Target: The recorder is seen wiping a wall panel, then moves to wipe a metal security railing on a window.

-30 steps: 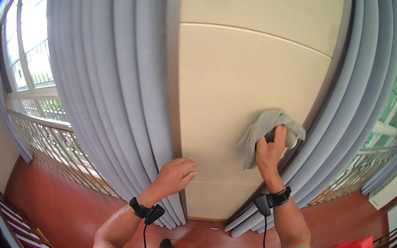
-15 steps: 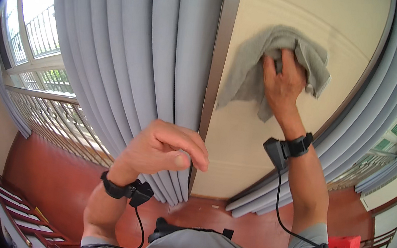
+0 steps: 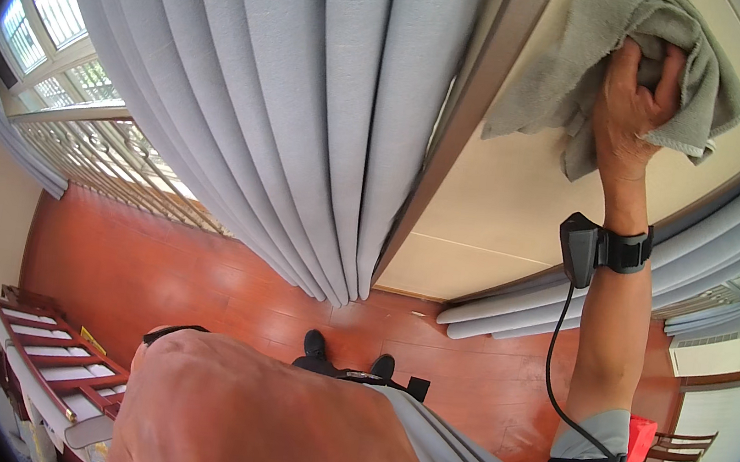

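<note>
A grey cloth [image 3: 584, 63] lies bunched against the cream panel [image 3: 494, 200]. My right hand [image 3: 635, 107] presses on it high up at the right, arm stretched out. Its fingers are bent into the cloth's folds, and the cloth's loose corners hang beside the wrist. Very close in front of me at the bottom, my left hand [image 3: 263, 421] shows as a large blurred shape. Its fingers cannot be made out, and I see nothing held in it.
Long grey-blue curtains [image 3: 314, 86] hang left of the panel, with more curtains [image 3: 555, 300] to its right. A dark frame strip [image 3: 467, 114] edges the panel. Wooden chairs [image 3: 51, 349] stand at the lower left; a red object [image 3: 640, 440] is at the lower right.
My right hand and the cloth have moved up and to the right in view. My left hand has come down and much closer, its fingers no longer visible. The view has shifted.
</note>
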Available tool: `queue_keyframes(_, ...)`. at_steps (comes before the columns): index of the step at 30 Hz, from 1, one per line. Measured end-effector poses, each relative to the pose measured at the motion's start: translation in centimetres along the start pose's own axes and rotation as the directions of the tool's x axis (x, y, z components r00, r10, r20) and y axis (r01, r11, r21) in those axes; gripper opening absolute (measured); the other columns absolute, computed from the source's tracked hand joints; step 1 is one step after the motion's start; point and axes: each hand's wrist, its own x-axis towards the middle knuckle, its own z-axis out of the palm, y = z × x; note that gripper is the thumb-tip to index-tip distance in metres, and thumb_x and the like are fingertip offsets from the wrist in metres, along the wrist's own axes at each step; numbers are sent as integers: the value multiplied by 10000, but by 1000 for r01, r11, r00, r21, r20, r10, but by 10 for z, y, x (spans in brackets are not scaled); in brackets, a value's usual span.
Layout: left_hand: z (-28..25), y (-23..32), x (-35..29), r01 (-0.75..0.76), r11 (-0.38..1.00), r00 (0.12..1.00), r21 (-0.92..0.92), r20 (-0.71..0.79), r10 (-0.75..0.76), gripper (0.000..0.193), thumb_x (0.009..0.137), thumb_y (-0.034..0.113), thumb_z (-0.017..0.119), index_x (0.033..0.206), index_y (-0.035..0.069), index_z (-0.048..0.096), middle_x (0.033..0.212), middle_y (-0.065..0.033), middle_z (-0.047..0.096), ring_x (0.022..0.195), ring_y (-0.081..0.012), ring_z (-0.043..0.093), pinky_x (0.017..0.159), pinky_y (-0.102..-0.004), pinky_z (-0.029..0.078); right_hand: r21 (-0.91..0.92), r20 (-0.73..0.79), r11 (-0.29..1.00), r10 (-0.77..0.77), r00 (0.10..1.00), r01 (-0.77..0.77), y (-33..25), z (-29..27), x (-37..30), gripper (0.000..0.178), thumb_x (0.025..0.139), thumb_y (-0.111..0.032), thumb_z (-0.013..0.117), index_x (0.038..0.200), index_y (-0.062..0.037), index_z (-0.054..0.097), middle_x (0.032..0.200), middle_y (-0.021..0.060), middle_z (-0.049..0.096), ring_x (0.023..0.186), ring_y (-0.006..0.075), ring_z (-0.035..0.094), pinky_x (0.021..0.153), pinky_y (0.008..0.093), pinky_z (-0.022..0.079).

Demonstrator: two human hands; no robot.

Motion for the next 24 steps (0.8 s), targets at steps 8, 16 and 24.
queue_keyframes(8, -6, -12, 4, -58, 997, 998, -58, -16, 57, 494, 902, 404, 699, 1077, -55, 642, 963, -215, 675, 680, -251, 627, 594, -360, 543, 163, 72, 982, 83, 994, -93, -10, 9, -28, 236, 836, -86, 703, 1048, -190, 708, 1190, 116, 593, 973, 290, 621, 893, 338, 455)
queue_keyframes(16, 6, -23, 3, -118, 991, 992, -59, -45, 116, 530, 868, 389, 746, 1103, -71, 628, 1007, -216, 675, 656, -218, 606, 590, -333, 527, 533, 86, 821, 188, 978, -204, -42, 2, -42, 310, 823, -64, 746, 1119, 5, 682, 1062, 143, 693, 989, 338, 649, 905, 393, 491)
queue_keyframes(24, 11, -26, -5, -164, 984, 984, -71, -79, 158, 575, 834, 374, 793, 1130, -86, 614, 1051, -217, 674, 632, -184, 586, 586, -306, 511, 125, 212, 992, 7, 977, -34, -24, 4, -39, 351, 880, -69, 651, 1218, -162, 674, 1216, 216, 632, 1142, 351, 614, 1036, 395, 430)
